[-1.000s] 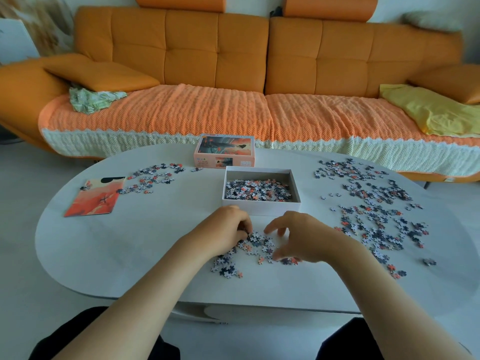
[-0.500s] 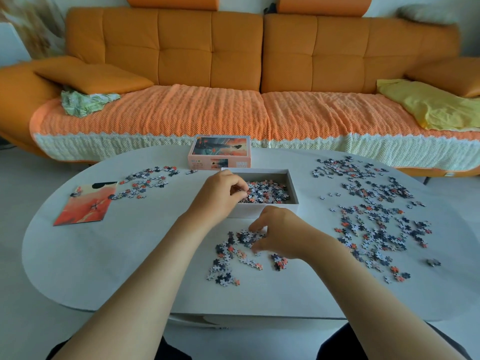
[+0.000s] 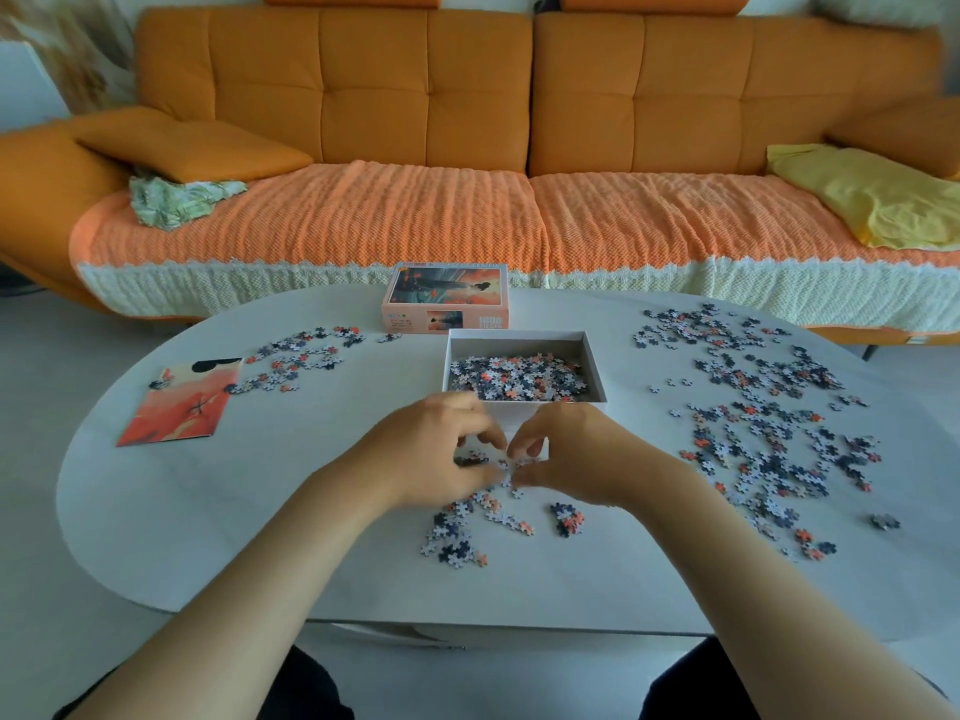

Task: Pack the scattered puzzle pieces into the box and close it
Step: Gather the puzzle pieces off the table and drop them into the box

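Head view, the only one I've got. Box point(image 3: 519, 344) sits mid-bench point(image 3: 270, 491), open face up, long axis left–right, one long wall toward the person. My read: it's parked there so either hand has a short lift forward to dump. It's partly filled, with loose pieces point(image 3: 519, 377) covering its floor. Lid point(image 3: 447, 296) lies just behind it, shifted left, picture side up, long axis also left–right (can't tell if it touches the box). I'd say that keeps it out of the sweep path and lined up for closing.

Left hand point(image 3: 431, 452) and right hand point(image 3: 574, 449) are together just in front of the box's near wall. Fingers curl toward each other, tips nearly meeting, pinched onto the far end of the near pile point(image 3: 454, 545). Looks like raking pieces into one bunch to lift in a single go. Can't tell how many are actually gripped.

Not yet packed: big right scatter point(image 3: 769, 433) and smaller left scatter point(image 3: 296, 356). A few of the left pieces lie on a corner of the reference print point(image 3: 176, 407). Plenty left, so closing is far off.
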Demonstrator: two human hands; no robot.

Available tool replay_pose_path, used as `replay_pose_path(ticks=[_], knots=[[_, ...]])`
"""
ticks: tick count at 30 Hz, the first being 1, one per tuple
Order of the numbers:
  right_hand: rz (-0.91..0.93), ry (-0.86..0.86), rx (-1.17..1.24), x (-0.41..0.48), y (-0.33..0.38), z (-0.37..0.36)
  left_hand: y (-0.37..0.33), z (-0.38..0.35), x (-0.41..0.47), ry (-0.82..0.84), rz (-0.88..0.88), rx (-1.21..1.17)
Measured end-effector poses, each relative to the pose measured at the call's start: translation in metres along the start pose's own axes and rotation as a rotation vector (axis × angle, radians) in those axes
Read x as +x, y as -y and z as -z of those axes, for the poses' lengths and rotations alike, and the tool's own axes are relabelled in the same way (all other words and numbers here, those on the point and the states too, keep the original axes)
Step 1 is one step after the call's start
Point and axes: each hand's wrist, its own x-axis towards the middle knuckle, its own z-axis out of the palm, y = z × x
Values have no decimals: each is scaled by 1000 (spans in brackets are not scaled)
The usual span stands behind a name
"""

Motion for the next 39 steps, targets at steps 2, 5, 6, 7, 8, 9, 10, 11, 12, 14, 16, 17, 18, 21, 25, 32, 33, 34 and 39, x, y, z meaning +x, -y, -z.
replay_pose_path(ticks=[2, 5, 6, 7, 8, 9, 10, 11, 12, 14, 16, 17, 18, 21, 25, 32, 33, 34, 39], knots=[[1, 13, -48, -10, -2, 8, 6, -1, -13, 192, 74, 112], [-102, 125, -160, -24, -11, 14, 15, -9, -25, 280, 88, 143], [-145, 165, -176, -27, -14, 12, 17, -13, -26, 265, 84, 117], [-166, 184, -172, -28, -15, 10, 17, -16, -26, 240, 80, 84], [-169, 181, -146, -28, -16, 7, 17, -18, -25, 211, 74, 54], [-159, 160, -106, -27, -15, 5, 15, -20, -24, 188, 66, 28], [-146, 134, -65, -25, -14, 2, 12, -20, -23, 173, 63, 6], [-135, 110, -34, -23, -12, 1, 10, -21, -21, 161, 68, -15], [-129, 95, -19, -22, -9, 0, 7, -21, -19, 151, 73, -31], [-120, 79, -12, -20, -7, -1, 3, -20, -15, 137, 78, -39], [-126, 72, 3, -20, -8, -3, 3, -17, -13, 146, 90, -40], [-129, 71, 8, -21, -8, -3, 5, -15, -13, 159, 109, -42], [-131, 73, 7, -22, -7, -4, 7, -14, -15, 176, 130, -33], [-142, 80, -20, -22, 0, -8, 12, -16, -19, 209, 148, 76], [-92, 54, -46, -15, 16, -17, 2, -20, -15, 138, 97, 39], [-138, -1, 71, -7, 22, -18, 4, -24, -8, 24, 88, -13], [-137, -12, 69, -6, 22, -18, 6, -24, -7, 11, 89, -20], [-140, -26, 83, -5, 21, -17, 6, -24, -7, -4, 91, -31], [-142, -53, 126, 0, 16, -7, 7, -15, -2, -51, 122, -123]])
